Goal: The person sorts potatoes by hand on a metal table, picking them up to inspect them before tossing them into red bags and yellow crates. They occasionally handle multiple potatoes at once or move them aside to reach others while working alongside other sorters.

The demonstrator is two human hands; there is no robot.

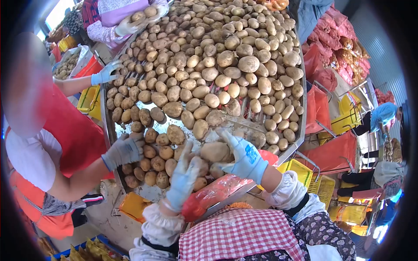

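Observation:
A large potato [215,152] lies between the thumb and fingers of my right hand [247,160], which wears a white glove with a blue print and grips the potato's right end. My left hand [182,178], gloved in pale blue-white, is open with its fingers pointing forward, beside smaller potatoes [201,167] at the table's near edge. Loose potatoes [191,82] of many sizes cover the metal sorting table [244,125] in front of me. Clear red plastic [202,198] lies along the near rim, under my wrists.
At left, a co-worker in a red apron [76,130] has both gloved hands [123,151] on the table's left side. Another person [130,24] holds potatoes at the far left. Yellow crates [300,172], red cloth flaps [331,152] and stacked red mesh sacks [333,39] stand at right.

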